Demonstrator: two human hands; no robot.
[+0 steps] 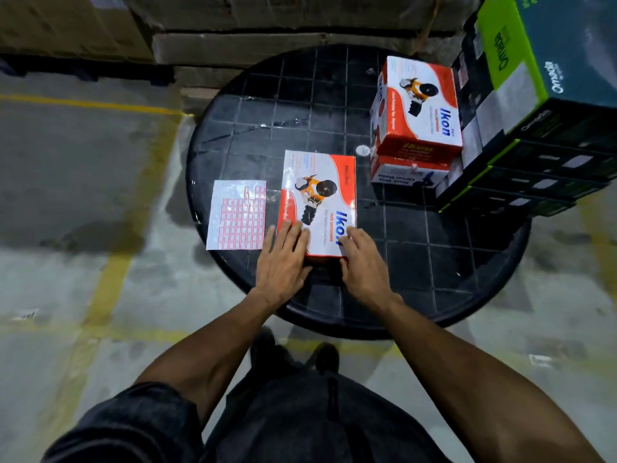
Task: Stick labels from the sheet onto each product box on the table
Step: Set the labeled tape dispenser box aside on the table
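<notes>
A red and white Ikon tape dispenser box [319, 195] lies flat on the round black table [417, 262], near its front edge. My left hand [283, 259] rests with straight fingers on the box's near left corner. My right hand [362, 259] touches the near right corner, fingers slightly bent over the edge. A white label sheet [237, 215] with rows of red-bordered labels lies flat just left of the box. Two more Ikon boxes [417, 108] are stacked at the back right.
A stack of black and green cartons [521, 105] stands at the table's right side. Brown cardboard cartons [233, 35] line the back. The concrete floor [83, 195] with yellow lines surrounds the table. A small white disc [362, 150] lies mid-table.
</notes>
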